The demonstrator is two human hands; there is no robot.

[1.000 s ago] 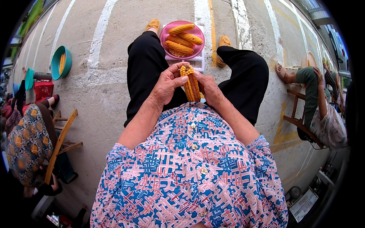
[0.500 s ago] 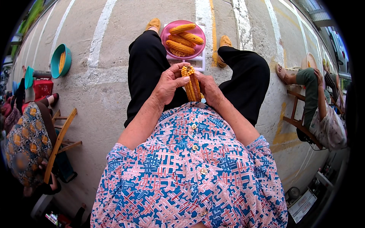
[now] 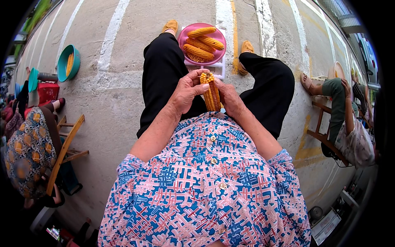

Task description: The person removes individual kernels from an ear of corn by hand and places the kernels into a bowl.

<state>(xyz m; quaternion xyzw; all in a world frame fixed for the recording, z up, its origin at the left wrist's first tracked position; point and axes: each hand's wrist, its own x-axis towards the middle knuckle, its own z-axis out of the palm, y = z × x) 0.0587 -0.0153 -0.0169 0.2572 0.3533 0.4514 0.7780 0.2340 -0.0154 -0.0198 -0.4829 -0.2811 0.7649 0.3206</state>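
Note:
My left hand (image 3: 187, 92) and my right hand (image 3: 229, 99) both hold an upright ear of yellow corn (image 3: 212, 96) above my lap, with their thumbs near its top, where some kernels look loose or uneven. A reddish-brown strip runs down the ear. Just beyond it, a pink basin (image 3: 219, 37) holds several corn ears (image 3: 201, 32) with loose kernels under them. The basin rests on a white plastic stand (image 3: 218, 71) between my feet.
At left, a person in a patterned top (image 3: 29, 148) sits by a wooden chair (image 3: 61, 160), near teal basins (image 3: 73, 70) and a red bag (image 3: 45, 94). At right, another seated person (image 3: 343, 103) is on a wooden chair (image 3: 319, 127). Painted lines cross the concrete ground.
The view has shifted slightly, so my hands, the corn and the basin sit a little farther right. My grip on the ear looks much the same.

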